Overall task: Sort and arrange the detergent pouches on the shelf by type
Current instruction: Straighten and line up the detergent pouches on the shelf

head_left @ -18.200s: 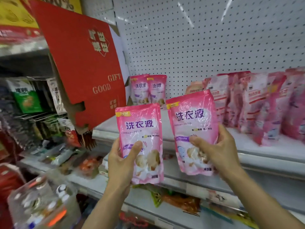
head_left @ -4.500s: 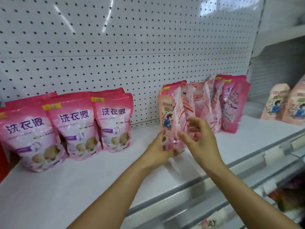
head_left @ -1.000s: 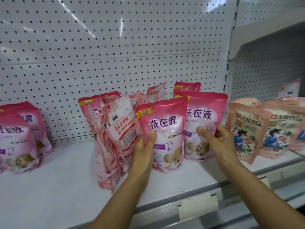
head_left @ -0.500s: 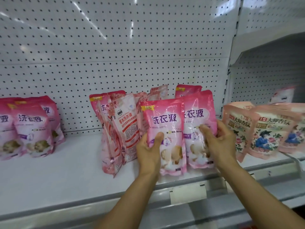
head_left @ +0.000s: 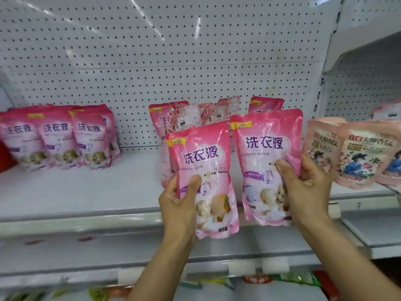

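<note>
Head view, single frame. Landmark: white shelf (head_left: pixel 76 192) with pegboard (head_left: pixel 152 51) behind.

Left hand (head_left: pixel 180 205) grips one pink pouch (head_left: pixel 202 177) by its lower left edge; thumb across the front, other fingers hidden behind the pack. Right hand (head_left: pixel 303 187) grips a second pink pouch (head_left: pixel 265 161) at its lower right edge; thumb on the front, fingers curled round the side, tips hidden. Both pouches upright, held in front of the shelf's front lip, side by side, edges close; contact between them cannot be told.

Far left on the shelf: row of matching pink pouches (head_left: pixel 56 137), standing, blurred, leftmost cut off by the frame edge.

Mid-shelf, behind the held pouches: mixed group (head_left: pixel 191 118), largely hidden; only the tops show, print unreadable. One more pink pouch top (head_left: pixel 265 104) shows behind the right-hand pack.

Right end of the shelf: peach pouches (head_left: pixel 366 153) with a figure in blue, rightmost cut off.

Below the shelf: goods (head_left: pixel 293 279) blurred, not identifiable.
</note>
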Tool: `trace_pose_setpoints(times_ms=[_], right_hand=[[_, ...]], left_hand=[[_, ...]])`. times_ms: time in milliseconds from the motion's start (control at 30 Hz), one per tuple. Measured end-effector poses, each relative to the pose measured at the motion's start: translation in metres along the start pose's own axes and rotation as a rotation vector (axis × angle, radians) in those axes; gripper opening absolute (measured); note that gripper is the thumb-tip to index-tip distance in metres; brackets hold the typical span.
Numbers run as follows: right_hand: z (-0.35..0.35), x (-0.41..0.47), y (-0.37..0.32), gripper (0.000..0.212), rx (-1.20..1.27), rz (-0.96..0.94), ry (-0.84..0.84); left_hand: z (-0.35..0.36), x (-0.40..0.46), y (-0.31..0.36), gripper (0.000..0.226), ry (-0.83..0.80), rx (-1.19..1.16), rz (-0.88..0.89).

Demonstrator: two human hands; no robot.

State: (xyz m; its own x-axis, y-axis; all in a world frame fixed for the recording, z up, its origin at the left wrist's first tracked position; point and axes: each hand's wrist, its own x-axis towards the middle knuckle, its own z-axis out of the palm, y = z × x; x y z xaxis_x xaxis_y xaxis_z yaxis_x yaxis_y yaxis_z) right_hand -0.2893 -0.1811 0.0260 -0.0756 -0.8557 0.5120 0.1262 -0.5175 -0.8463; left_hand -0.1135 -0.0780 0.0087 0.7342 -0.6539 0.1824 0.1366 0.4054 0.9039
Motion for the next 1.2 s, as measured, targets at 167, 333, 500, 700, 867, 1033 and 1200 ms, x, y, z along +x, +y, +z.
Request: trace_pose_setpoints(times_ms=[167,333,500,700,867,1033,1200], right_hand=[[0.033,-0.032,-0.012,0.010,0.055,0.012,-0.091],[0.091,-0.069,-0.024,0.005,0.115,0.078,-0.186],[0.177,-0.109,-0.030,0.006,0.199,0.113,-0.232],[0.297,-0.158,-0.034,0.007,0.282,0.169,-0.253],[0.373,-0.180,-0.038,0.011,0.325,0.194,-0.215],[0.433,-0.178,-0.034,0.010,0.342,0.193,-0.186],[0.485,-0.164,-0.025,0.004,0.285,0.189,-0.233]], left_hand=[[-0.047,-0.004,0.020,0.013,0.090,0.046,0.041],[-0.107,0.006,0.045,0.012,0.172,0.061,0.057],[-0.188,0.027,0.079,0.017,0.212,0.079,0.062],[-0.311,0.070,0.132,0.017,0.246,0.128,0.127],[-0.384,0.118,0.155,0.016,0.252,0.162,0.152],[-0.421,0.180,0.161,0.016,0.256,0.213,0.171],[-0.432,0.240,0.159,0.012,0.249,0.210,0.168]])
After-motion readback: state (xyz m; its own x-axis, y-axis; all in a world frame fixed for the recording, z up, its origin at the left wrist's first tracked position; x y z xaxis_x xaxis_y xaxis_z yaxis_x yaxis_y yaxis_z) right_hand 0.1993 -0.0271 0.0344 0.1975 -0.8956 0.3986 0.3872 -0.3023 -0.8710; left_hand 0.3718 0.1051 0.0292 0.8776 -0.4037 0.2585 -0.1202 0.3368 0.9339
